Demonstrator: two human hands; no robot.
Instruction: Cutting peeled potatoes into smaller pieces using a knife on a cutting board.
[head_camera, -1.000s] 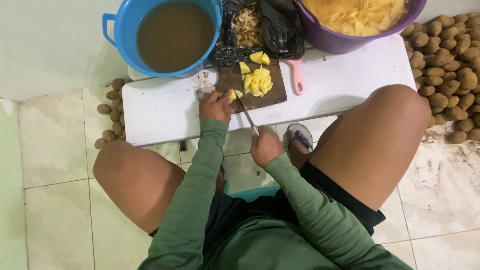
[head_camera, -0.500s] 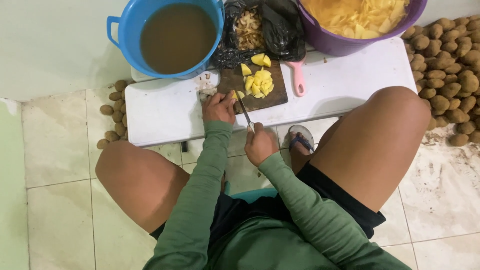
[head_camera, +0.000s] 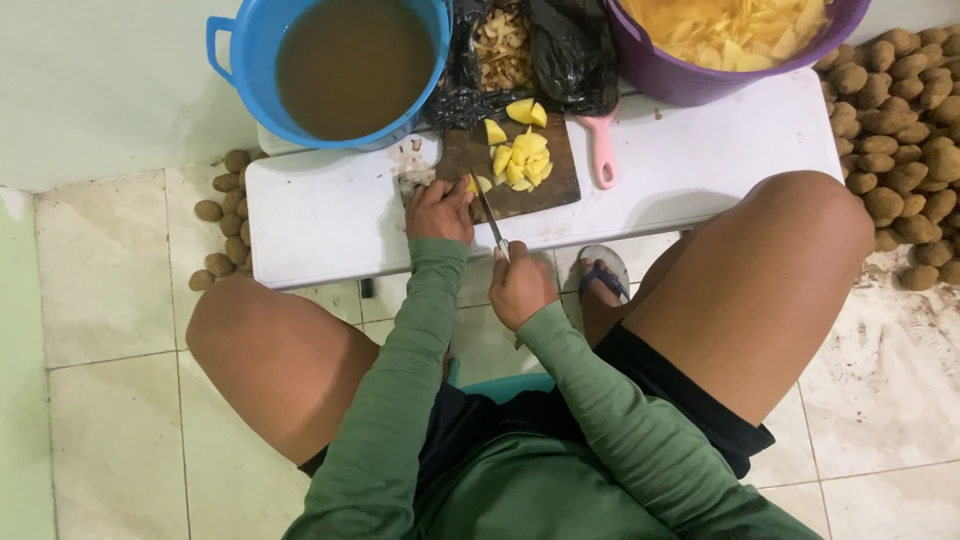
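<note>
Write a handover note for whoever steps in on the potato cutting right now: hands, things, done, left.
Left hand: pressing a potato piece on the dark cutting board.
Right hand: gripping the knife, blade at that piece.
Board lies on the white table, yellow chunks piled on it.
Done: purple tub holds cut potato; peels in the black bag.
Left: unpeeled potatoes heaped on the floor at right, a few more at left. Blue bucket holds murky water.

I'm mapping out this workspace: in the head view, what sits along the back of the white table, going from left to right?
Blue tub of brown water → black bag of peelings → purple tub of cut potato pieces → pile of unpeeled potatoes on the floor.
</note>
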